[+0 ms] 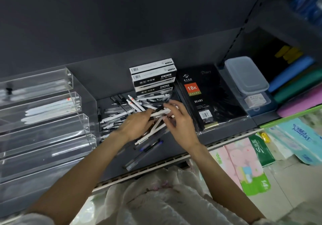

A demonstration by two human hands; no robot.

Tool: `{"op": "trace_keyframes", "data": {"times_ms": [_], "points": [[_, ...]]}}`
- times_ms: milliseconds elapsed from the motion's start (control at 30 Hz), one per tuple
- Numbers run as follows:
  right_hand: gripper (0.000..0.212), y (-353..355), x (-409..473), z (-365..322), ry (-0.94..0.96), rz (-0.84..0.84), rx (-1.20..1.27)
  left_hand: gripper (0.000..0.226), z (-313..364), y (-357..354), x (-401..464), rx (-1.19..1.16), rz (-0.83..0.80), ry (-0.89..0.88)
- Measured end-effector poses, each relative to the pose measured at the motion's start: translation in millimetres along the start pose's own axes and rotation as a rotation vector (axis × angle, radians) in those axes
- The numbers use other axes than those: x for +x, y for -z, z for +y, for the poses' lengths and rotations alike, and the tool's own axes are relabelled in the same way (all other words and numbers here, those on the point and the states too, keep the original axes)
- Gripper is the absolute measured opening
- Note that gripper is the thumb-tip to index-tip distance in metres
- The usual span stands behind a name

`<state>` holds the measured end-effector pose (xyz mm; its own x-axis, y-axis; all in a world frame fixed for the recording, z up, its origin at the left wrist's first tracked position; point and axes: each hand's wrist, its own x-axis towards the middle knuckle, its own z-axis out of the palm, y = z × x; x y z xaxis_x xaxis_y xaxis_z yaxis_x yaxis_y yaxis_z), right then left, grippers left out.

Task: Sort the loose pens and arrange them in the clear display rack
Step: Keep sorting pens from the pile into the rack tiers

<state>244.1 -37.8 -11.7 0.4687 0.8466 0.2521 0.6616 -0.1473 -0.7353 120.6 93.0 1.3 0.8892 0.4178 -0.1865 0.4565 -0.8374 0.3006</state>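
My left forearm runs bare from the frame's 7 o'clock corner up toward centre, wrist straight, and my left hand (137, 122) lies back-up with its fingers curled around a bundle of slim white plastic pens (159, 114). My right forearm comes in from 5 o'clock, angled toward 11 o'clock. My right hand (180, 121) sits at 3 o'clock of the left one, just beside it, thumb and fingertips (168, 104) bent inward, pinching the same bundle's far end.
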Motion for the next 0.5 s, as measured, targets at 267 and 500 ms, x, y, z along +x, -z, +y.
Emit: {"op": "trace_keyframes", "data": {"times_ms": [267,500], "points": [[0.049,9.7,50.9,-41.1,-0.288,0.09,0.427,0.028,2.0,29.7,-22.4,-1.585,-0.014,0.307],[0.034,8.2,93.0,-85.3,-0.215,-0.162,0.723,0.035,-1.3,45.4,-48.8,-1.879,-0.124,0.144]]}}
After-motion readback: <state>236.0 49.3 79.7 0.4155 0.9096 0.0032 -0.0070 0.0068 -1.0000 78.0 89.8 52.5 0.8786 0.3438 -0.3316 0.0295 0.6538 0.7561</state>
